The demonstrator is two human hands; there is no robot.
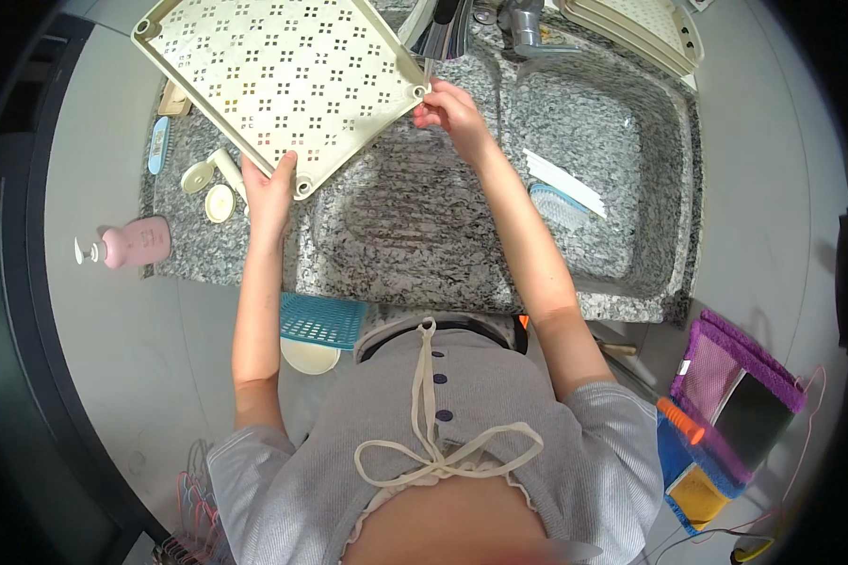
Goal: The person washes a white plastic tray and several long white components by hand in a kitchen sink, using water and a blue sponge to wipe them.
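A cream plastic shelf panel (283,78), pierced with small square holes, is held tilted over the left part of a speckled stone sink counter. My left hand (268,191) grips its near edge, thumb on top, close to a round corner socket. At the right corner, my right hand (458,116) pinches the panel beside another socket; the fingertips are partly hidden. Left of my left hand lie a cream plastic tube (226,169) and two round cream caps (220,203). Below the panel is the ribbed stone washboard (410,226).
White strips (565,182) and a clear-bristled brush (558,206) lie in the right basin (661,212). A metal faucet (526,32) and stacked cream panels (639,32) are behind. A pink pump bottle (138,242) and blue brush (158,146) are at left. Mop pads (742,402) hang lower right.
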